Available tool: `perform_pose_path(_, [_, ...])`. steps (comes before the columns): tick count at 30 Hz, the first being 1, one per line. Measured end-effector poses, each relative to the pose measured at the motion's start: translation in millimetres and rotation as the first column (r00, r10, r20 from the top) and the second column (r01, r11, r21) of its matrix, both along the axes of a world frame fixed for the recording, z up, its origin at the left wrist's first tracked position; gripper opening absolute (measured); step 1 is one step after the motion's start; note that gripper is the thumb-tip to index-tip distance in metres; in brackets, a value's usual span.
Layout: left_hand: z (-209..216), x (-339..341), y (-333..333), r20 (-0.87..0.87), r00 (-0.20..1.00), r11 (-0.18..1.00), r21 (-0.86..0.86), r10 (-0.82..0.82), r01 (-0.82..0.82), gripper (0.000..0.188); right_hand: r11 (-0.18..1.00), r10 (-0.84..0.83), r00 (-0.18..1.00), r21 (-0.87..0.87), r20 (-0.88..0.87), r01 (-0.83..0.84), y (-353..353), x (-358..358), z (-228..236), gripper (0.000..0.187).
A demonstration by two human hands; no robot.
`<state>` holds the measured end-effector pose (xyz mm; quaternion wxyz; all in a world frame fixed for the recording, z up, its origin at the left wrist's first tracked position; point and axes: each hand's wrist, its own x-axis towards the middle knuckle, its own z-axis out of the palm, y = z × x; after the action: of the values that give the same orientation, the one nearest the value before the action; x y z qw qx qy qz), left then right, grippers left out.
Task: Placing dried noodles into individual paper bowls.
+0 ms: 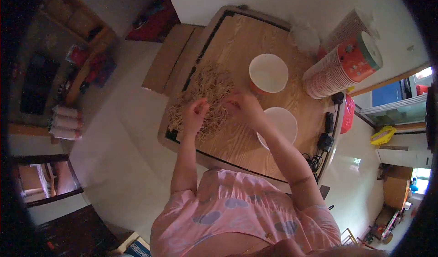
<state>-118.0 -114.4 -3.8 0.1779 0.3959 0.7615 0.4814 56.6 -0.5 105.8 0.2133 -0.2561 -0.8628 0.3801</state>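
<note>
A loose heap of tan, thin, stringy dried strands (207,83) spreads over the left side of the wood-patterned table. My left hand (196,113) is at the heap's near part, its fingers curled toward the thumb. At the heap's right edge is my right hand (244,105), fingertips drawn together; whatever either hand pinches is too small to make out. Just beyond my right hand stands an open paper tub (269,73), white inside with some red outside. A second white tub (279,124) sits nearer me, partly hidden behind my right forearm.
Tall stacks of nested red-and-white paper tubs (340,65) lean at the table's right, by the wall. A crumpled clear plastic bag (305,37) lies at the far edge. Black adapters and cables (325,142) line the right edge. Flattened cardboard (171,58) adjoins the left side.
</note>
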Motion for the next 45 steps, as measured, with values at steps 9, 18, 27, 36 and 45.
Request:
perform_pose_path(9, [90.1,33.1,2.4,0.472,0.83,0.952,0.083,-0.298,0.294,0.012,0.938,-0.105,0.988,-0.342,-0.11,0.062,-8.2,9.6,54.3,0.015])
perform_pose_path(18, [70.0,22.2,-62.8,0.354,0.89,0.921,-0.154,-0.287,0.358,0.014,0.913,0.408,0.782,-0.191,0.471,-0.361,-51.9,110.6,46.6,0.027])
perform_pose_path(27, [60.1,136.8,-68.7,0.532,0.727,0.85,-0.023,-0.435,0.526,0.011,0.912,0.167,0.975,-0.352,-0.149,-0.211,-110.9,114.5,10.2,0.05])
perform_pose_path(36, [71.7,189.5,-59.8,0.241,0.864,0.825,-0.268,-0.442,0.497,0.017,0.872,-0.027,0.997,-0.489,-0.077,-0.014,-115.3,175.2,-22.6,0.033])
perform_pose_path(45, [68.1,218.4,-43.6,0.389,0.83,0.826,-0.241,-0.399,0.51,0.013,0.87,-0.12,0.974,-0.453,0.19,0.196,-98.6,215.1,-10.7,0.01])
